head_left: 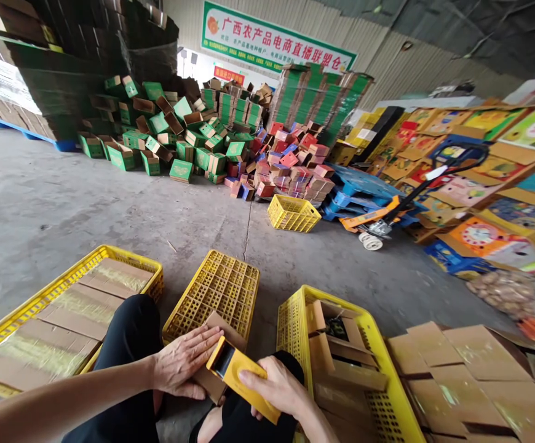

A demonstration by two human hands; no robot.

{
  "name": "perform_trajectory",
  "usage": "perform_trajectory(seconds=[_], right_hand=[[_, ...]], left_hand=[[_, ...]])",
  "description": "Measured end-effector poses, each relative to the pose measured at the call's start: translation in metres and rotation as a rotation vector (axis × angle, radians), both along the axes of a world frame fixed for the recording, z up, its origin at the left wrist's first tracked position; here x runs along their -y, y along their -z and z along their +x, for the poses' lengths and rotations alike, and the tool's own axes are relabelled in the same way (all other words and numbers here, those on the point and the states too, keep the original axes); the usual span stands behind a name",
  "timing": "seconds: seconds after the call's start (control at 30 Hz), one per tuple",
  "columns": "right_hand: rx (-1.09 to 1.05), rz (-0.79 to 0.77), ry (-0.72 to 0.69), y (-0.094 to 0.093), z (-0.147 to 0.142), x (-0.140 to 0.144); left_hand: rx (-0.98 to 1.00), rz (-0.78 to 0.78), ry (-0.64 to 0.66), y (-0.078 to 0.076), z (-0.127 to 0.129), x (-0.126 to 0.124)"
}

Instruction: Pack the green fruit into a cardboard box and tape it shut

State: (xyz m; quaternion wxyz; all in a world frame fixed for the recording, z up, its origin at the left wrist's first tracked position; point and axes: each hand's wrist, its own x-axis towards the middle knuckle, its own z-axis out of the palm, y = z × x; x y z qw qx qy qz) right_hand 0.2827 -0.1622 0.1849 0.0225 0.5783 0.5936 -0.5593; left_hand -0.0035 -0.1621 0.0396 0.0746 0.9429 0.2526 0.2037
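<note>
I see far bg: heap of green cartons (166, 132), red/pink cartons (290, 166) to its right. Near left: yellow crate (27, 307) w/ sealed boxes. Near right: 2nd yellow crate (373, 369) holding folded cardboard; flat cardboard sheets (470, 369) right of it. Centre near: upturned yellow crate (216, 286), small cardboard box (214, 354) just in front, on my lap. Left hand (182, 363) flat on box, fingers extended, close together. Right hand (279, 391) wrapped round yellow tape dispenser (237, 375), thumb on top, dispenser nose touching box.
</note>
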Motion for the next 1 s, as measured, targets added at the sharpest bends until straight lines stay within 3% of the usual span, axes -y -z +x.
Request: perform_trajectory(seconds=[0.23, 0.47, 0.6, 0.87, 1.0], right_hand=[[-0.059, -0.124, -0.001, 0.002, 0.007, -0.015], [0.016, 0.001, -0.027, 0.005, 0.001, -0.015], [0.015, -0.024, -0.049, 0.002, 0.003, -0.017], [0.109, -0.036, 0.094, 0.006, 0.031, -0.011], [0.128, -0.05, 0.105, 0.01, 0.031, -0.009]], left_hand=[[0.01, -0.007, -0.007, -0.003, 0.01, -0.006], [0.015, -0.005, 0.009, 0.002, 0.008, -0.01], [0.003, -0.002, 0.028, 0.003, 0.007, -0.014], [0.03, -0.009, -0.025, 0.007, 0.007, -0.023], [0.04, -0.016, -0.026, 0.0, 0.007, -0.023]])
